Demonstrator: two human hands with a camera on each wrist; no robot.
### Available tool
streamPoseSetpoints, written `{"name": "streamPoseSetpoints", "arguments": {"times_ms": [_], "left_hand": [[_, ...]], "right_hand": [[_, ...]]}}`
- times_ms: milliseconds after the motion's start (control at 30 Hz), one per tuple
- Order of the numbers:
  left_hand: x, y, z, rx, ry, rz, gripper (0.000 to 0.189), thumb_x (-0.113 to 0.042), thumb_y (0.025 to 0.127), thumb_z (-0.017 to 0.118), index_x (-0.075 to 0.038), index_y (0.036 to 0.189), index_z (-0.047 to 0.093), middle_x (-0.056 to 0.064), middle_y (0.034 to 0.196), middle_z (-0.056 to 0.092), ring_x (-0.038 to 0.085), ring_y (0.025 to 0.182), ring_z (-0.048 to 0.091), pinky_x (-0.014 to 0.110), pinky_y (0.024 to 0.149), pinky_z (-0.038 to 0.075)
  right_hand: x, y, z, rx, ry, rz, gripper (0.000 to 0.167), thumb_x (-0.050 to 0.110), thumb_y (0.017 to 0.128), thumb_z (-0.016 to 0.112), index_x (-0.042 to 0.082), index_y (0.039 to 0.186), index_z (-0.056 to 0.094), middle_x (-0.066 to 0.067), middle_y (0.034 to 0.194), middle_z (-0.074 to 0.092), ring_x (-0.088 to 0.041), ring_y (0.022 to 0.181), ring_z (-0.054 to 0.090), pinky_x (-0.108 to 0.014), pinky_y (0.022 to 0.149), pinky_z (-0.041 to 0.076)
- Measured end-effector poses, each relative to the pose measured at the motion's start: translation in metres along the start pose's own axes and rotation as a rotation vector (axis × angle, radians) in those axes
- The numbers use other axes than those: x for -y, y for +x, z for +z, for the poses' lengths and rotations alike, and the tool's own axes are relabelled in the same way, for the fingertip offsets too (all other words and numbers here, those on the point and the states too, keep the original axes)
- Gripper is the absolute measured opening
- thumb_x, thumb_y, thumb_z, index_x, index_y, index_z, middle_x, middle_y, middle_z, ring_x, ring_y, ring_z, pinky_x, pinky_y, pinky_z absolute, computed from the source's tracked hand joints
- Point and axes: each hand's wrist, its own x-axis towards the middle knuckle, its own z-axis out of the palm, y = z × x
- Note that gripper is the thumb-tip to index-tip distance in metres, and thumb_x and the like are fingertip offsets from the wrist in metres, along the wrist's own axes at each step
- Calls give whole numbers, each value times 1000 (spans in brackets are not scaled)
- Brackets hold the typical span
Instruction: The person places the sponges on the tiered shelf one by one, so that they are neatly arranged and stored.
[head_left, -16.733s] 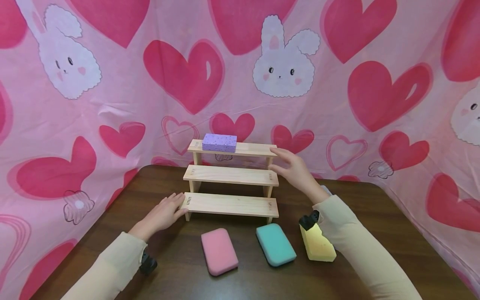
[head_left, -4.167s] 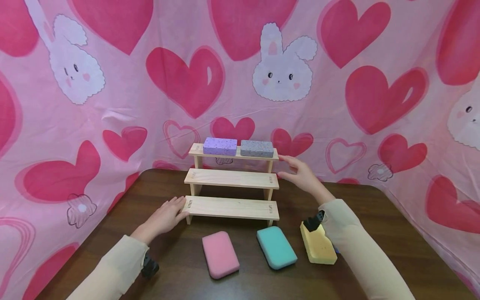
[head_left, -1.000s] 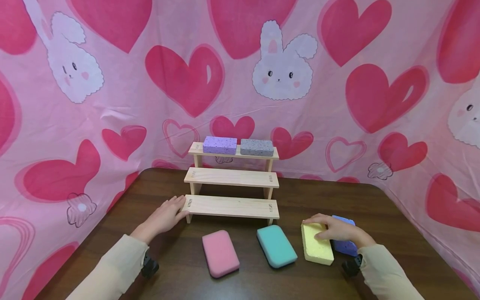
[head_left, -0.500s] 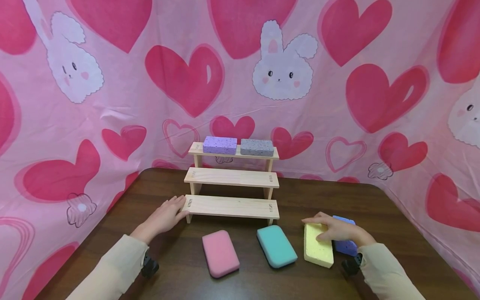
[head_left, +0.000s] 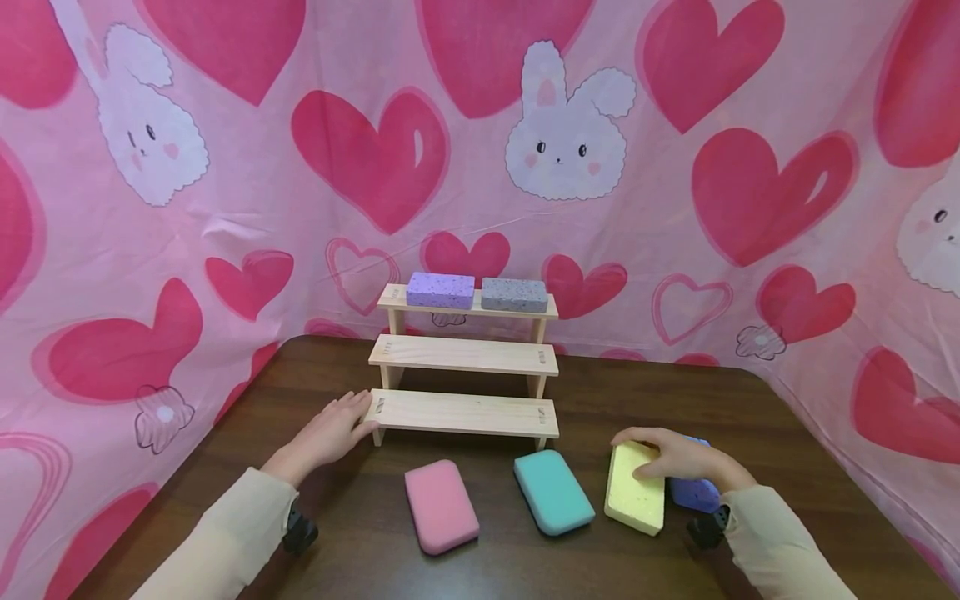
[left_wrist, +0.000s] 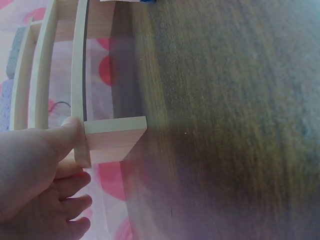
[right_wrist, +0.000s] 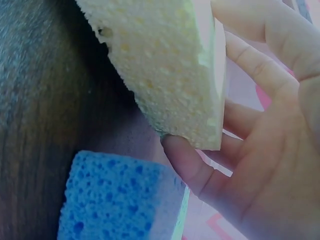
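Observation:
A three-step wooden stand (head_left: 463,354) stands on the table. My left hand (head_left: 330,433) holds the left end of its lowest step, with the thumb on the front edge in the left wrist view. My right hand (head_left: 678,458) grips a yellow sponge (head_left: 632,500) by its sides; in the right wrist view the yellow sponge (right_wrist: 155,65) tilts, its underside showing over the table. Right behind that hand, partly hidden, lies a blue sponge (head_left: 697,492). A purple speckled sponge (head_left: 440,290) and a grey speckled sponge (head_left: 514,295) sit side by side on the top step.
In front of the stand, a pink sponge (head_left: 441,507) and a teal sponge (head_left: 553,492) lie on the dark wooden table (head_left: 337,558). A pink cloth (head_left: 480,208) printed with hearts and rabbits hangs behind.
The grey sponge came onto the top step beside the purple one. My right hand has since moved from the stand to the yellow sponge, which has shifted and tilted slightly. My left hand stays put.

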Motion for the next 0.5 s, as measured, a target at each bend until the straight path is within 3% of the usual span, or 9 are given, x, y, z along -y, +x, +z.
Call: {"name": "streamPoseSetpoints", "arguments": {"times_ms": [500], "left_hand": [[-1,0,-1,13,9,1,60,-27,91,57,10,135,37,28,137,37,44,128,27,54,104,20]], "right_hand": [[-1,1,-6,-24,31,-11,36,12,89,61,-6,119,53,-13,114,56,-13,93,49,-26,74,44]]}}
